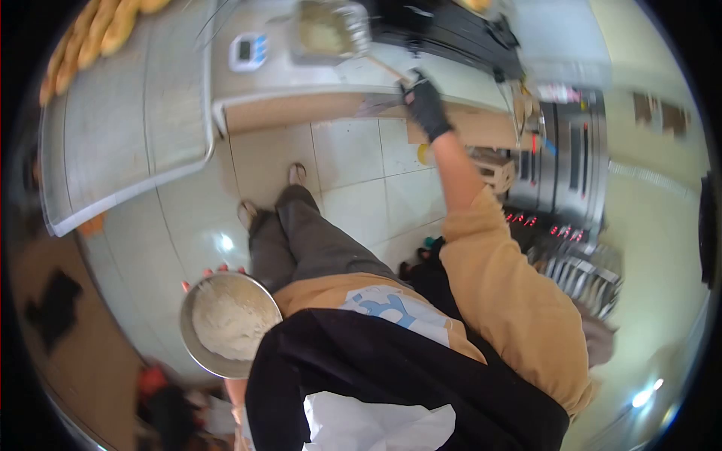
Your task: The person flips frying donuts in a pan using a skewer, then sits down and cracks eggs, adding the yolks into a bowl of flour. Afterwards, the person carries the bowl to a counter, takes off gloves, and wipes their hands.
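Note:
My left hand (224, 269) is wrapped around the underside of a round metal bowl (186, 331); its fingertips show at the far rim and the rest is hidden. Inside the bowl lies a heap of white flour-like powder (232, 322). My right hand (427, 105), in a black glove, reaches over the counter edge and is closed on a thin wooden handle (387, 68). That handle points toward a square metal container (353, 26) with a pale content. The handle's far end is blurred. A grey flat shape (378, 104) shows beside the glove, too blurred to name.
A white timer (248, 52) stands on the counter (274, 83) left of the container. Long bread loaves (98, 34) lie on a rack at upper left. A black machine (451, 37) stands at the back. An oven-like steel unit (571, 165) with red displays is at right.

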`<move>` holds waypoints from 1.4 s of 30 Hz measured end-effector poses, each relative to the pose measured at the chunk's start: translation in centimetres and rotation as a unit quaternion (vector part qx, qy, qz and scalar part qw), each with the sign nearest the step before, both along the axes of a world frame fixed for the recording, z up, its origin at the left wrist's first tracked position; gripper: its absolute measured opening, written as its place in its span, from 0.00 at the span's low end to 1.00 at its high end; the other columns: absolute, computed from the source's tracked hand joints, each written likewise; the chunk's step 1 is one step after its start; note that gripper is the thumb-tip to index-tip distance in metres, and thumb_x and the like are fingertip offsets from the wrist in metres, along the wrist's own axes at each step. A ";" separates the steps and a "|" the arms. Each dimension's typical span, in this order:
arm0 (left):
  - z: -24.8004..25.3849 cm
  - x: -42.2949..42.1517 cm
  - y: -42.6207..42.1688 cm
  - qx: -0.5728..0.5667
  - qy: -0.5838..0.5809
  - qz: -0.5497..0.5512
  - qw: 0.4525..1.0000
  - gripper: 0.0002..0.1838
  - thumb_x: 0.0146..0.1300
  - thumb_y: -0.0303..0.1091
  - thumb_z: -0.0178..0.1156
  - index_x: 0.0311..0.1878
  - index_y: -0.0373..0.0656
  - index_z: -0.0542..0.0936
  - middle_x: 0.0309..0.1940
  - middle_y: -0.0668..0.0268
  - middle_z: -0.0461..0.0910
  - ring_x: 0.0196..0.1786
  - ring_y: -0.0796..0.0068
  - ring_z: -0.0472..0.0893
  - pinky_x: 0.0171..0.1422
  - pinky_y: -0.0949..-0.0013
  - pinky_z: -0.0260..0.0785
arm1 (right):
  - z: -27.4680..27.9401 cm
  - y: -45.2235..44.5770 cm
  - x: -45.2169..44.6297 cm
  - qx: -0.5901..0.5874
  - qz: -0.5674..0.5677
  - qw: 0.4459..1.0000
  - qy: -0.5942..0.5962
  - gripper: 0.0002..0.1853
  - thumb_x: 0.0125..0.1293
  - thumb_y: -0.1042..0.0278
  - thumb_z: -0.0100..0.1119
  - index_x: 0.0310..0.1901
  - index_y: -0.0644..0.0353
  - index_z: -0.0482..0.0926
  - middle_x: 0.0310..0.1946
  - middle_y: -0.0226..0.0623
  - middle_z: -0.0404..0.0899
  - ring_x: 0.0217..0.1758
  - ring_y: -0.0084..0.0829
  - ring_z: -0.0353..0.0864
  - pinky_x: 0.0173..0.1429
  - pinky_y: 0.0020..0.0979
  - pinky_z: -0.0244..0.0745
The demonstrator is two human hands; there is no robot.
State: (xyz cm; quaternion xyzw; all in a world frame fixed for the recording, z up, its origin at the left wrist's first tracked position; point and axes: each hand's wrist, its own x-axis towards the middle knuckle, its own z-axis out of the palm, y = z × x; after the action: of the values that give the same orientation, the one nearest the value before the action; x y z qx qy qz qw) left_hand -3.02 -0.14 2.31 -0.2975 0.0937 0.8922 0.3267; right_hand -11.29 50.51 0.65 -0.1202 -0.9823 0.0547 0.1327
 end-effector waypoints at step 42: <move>2.1 16.0 76.8 -0.195 0.733 -0.643 0.104 0.11 0.53 0.35 0.62 0.29 0.37 0.75 0.26 0.51 0.78 0.31 0.51 0.78 0.37 0.57 0.69 | 3.6 19.6 62.9 -0.618 -0.585 0.422 0.311 0.16 0.63 0.67 0.53 0.50 0.63 0.68 0.30 0.32 0.75 0.22 0.20 0.72 0.23 0.24 0.71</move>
State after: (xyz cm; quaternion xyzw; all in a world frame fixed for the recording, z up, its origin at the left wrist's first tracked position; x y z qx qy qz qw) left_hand 13.00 76.62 4.39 0.6200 0.6143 0.0829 0.4810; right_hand 51.57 70.09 4.22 -0.6906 -0.2694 0.5903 0.3193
